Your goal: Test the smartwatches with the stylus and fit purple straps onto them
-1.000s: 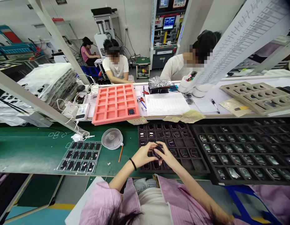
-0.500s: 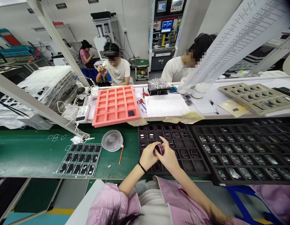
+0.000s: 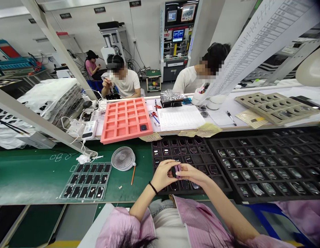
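Note:
A small dark piece with a purple frame (image 3: 176, 171), like a watch case, is held between both hands above a black compartment tray (image 3: 211, 158). My left hand (image 3: 163, 175), with a black band at the wrist, grips it from the left, fingers curled over its top. From the right, my right hand (image 3: 193, 173) pinches its edge with thumb and fingers. Below and around the hands, the tray's compartments hold several dark watch-like pieces; two at the upper left show lit coloured screens. The hands hide part of the tray.
Left of the tray are a white fan (image 3: 123, 158), an orange stick (image 3: 133, 175) and a clear tray of black parts (image 3: 87, 181). A pink foam tray (image 3: 126, 119) lies on the shelf. Another black tray (image 3: 270, 162) is at right. People sit beyond.
My right hand has turned flatter, its raised index finger now lowered onto the piece. My left fingers have closed further over it. The whole view has tilted slightly.

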`<action>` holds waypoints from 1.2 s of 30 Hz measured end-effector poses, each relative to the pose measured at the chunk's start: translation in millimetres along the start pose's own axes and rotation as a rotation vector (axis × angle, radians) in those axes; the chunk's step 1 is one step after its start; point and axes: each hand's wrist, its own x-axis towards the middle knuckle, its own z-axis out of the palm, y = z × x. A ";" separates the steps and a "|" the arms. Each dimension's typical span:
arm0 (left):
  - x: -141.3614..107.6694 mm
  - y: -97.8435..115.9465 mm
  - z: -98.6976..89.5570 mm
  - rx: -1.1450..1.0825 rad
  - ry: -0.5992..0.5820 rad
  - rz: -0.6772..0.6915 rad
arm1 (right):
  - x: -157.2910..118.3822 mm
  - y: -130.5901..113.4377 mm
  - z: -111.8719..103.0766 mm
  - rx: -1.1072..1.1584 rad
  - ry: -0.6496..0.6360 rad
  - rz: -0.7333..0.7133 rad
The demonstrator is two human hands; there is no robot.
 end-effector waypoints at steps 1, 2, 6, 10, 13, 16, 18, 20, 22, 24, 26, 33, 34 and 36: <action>-1.2 -1.1 0.5 -0.001 -0.015 0.001 | 0.1 1.9 0.3 0.008 -0.001 0.015; -2.5 -2.1 1.1 -0.003 -0.024 0.004 | 0.2 4.3 0.5 0.019 -0.002 0.028; -8.7 -4.6 5.6 -0.020 -0.049 0.002 | 1.2 18.0 0.7 0.081 0.038 0.052; -15.3 -6.1 12.1 -0.098 -0.082 -0.026 | 0.5 34.2 1.2 0.126 0.059 0.024; -18.4 -8.6 14.6 -0.127 -0.122 -0.037 | 0.2 43.3 2.2 0.140 0.087 0.002; -19.4 -13.6 11.2 -0.145 -0.205 -0.006 | 2.1 49.2 1.8 0.145 0.081 0.000; -20.1 -18.4 6.0 -0.151 -0.242 -0.003 | 4.4 51.6 -0.4 0.149 0.064 0.014; -22.0 -23.4 -0.1 -0.141 -0.228 -0.051 | 6.7 52.6 -3.7 0.151 0.062 0.033; -25.6 -27.8 -5.3 -0.129 -0.187 -0.122 | 8.2 52.2 -6.8 0.158 0.074 0.043; -30.7 -31.1 -8.3 -0.128 -0.148 -0.190 | 8.8 50.9 -8.3 0.178 0.082 0.047; -36.3 -33.5 -8.9 -0.141 -0.123 -0.240 | 8.9 49.3 -7.4 0.200 0.086 0.055; -44.1 -39.1 -4.2 -0.145 -0.070 -0.266 | 8.7 49.7 3.7 0.207 0.059 0.061; -43.3 -39.8 -4.1 -0.142 -0.071 -0.267 | 8.7 50.2 4.1 0.205 0.056 0.055; -41.5 -41.4 -4.4 -0.132 -0.071 -0.281 | 8.5 51.1 2.8 0.200 0.058 0.049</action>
